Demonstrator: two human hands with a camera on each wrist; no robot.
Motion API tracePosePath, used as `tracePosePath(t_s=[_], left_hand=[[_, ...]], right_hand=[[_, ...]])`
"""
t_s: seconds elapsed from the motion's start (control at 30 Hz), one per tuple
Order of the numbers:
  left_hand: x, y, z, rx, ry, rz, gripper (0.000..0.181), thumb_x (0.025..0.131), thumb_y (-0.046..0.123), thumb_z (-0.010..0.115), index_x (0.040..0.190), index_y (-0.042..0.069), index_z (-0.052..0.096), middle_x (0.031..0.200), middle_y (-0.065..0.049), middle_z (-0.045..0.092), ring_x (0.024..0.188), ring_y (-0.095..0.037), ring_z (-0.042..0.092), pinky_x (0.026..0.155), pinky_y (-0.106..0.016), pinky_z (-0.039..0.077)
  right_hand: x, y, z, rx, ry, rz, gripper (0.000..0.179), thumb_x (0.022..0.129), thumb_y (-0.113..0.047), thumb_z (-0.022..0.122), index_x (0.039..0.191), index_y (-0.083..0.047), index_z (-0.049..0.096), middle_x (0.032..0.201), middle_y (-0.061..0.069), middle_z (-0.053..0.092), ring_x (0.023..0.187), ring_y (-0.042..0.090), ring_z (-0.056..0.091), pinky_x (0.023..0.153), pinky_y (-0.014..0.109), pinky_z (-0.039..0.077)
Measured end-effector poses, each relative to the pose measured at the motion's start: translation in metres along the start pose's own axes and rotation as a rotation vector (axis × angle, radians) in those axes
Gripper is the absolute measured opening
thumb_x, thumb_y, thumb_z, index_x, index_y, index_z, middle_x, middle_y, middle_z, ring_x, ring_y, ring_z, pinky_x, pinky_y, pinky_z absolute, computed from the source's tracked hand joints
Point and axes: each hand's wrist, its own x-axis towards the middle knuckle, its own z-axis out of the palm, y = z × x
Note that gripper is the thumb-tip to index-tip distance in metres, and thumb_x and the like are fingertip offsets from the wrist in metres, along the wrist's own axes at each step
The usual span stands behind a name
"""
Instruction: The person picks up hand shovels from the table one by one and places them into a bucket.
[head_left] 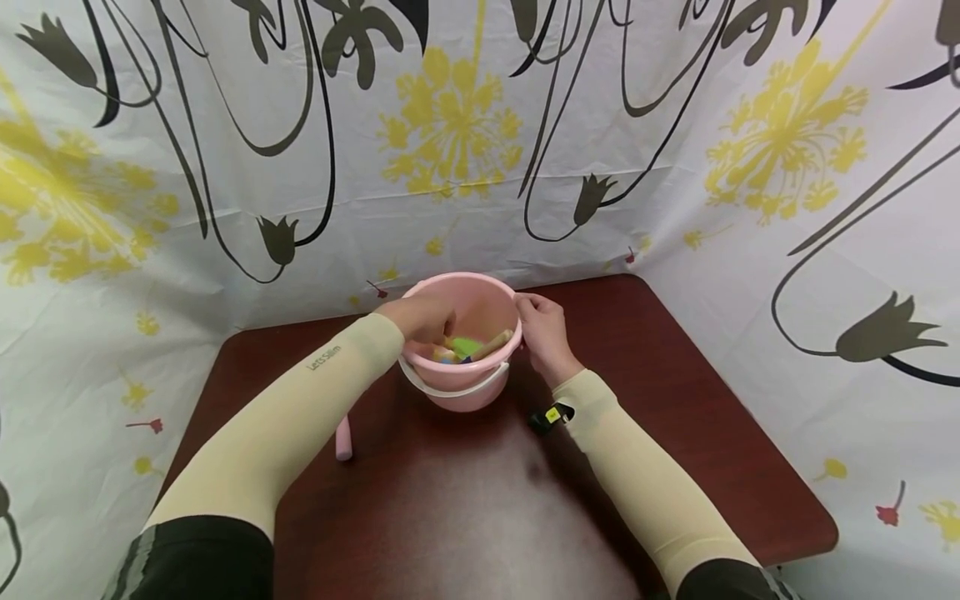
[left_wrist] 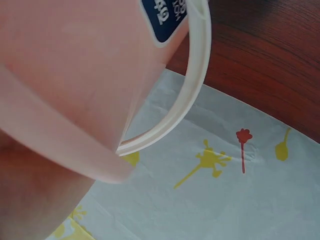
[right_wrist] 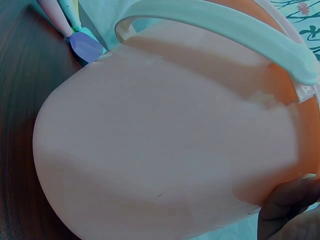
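A pink bucket [head_left: 450, 379] stands on the table, its white handle [head_left: 471, 393] hanging down at the front. My left hand [head_left: 422, 318] reaches over the left rim into it; the fingertips are hidden among the contents. Inside lie a bright green piece [head_left: 467, 345], a tan stick-like piece [head_left: 492, 344] and small blue and yellow bits. With thumb and fingers, my right hand [head_left: 546, 332] grips the rim on the right side. The right wrist view has the right fingers [right_wrist: 287, 205] at the rim of the tilted-looking bucket [right_wrist: 165, 135].
A pink rod-like handle [head_left: 343, 440] lies on the dark red table [head_left: 420, 525], left of the bucket. In the right wrist view, a purple scoop-shaped head [right_wrist: 86, 47] shows beyond the bucket. Patterned white sheeting [head_left: 465, 225] hangs behind and along both sides.
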Motion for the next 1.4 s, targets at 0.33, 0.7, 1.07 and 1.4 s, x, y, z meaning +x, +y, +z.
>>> tracePosePath(t_s=[0.33, 0.7, 1.07, 1.4], left_hand=[[-0.003, -0.001, 0.004, -0.044, -0.034, -0.035, 0.015, 0.106, 0.005, 0.066, 0.116, 0.007, 0.077, 0.108, -0.007, 0.067, 0.096, -0.023, 0.057, 0.087, -0.034, 0.051], [-0.004, -0.004, 0.002, -0.056, -0.019, -0.014, 0.02, 0.107, 0.007, 0.063, 0.123, 0.005, 0.075, 0.11, -0.007, 0.069, 0.096, -0.021, 0.056, 0.09, -0.034, 0.051], [-0.013, -0.008, -0.001, -0.078, 0.175, 0.132, 0.02, 0.105, 0.011, 0.062, 0.118, 0.005, 0.076, 0.103, -0.006, 0.072, 0.093, -0.021, 0.062, 0.099, -0.042, 0.05], [-0.054, -0.009, -0.025, -0.366, 0.408, 0.18, 0.023, 0.109, 0.013, 0.065, 0.128, 0.003, 0.075, 0.125, -0.011, 0.073, 0.118, -0.03, 0.068, 0.104, -0.049, 0.055]], right_hand=[[0.0, 0.0, 0.0, 0.009, -0.004, 0.002, 0.03, 0.111, -0.021, 0.063, 0.124, 0.001, 0.078, 0.083, 0.011, 0.069, 0.044, 0.009, 0.055, 0.042, 0.022, 0.044], [-0.001, -0.001, 0.002, 0.01, 0.003, 0.004, 0.029, 0.11, -0.02, 0.063, 0.124, 0.001, 0.078, 0.085, 0.012, 0.069, 0.045, 0.009, 0.055, 0.042, 0.022, 0.044], [-0.001, -0.001, 0.0, 0.008, -0.001, 0.012, 0.029, 0.11, -0.02, 0.063, 0.124, 0.001, 0.078, 0.082, 0.007, 0.07, 0.045, 0.009, 0.056, 0.043, 0.025, 0.046], [-0.001, 0.0, 0.002, 0.0, 0.002, 0.005, 0.029, 0.11, -0.02, 0.062, 0.123, -0.001, 0.078, 0.084, 0.006, 0.071, 0.046, 0.009, 0.057, 0.043, 0.024, 0.047]])
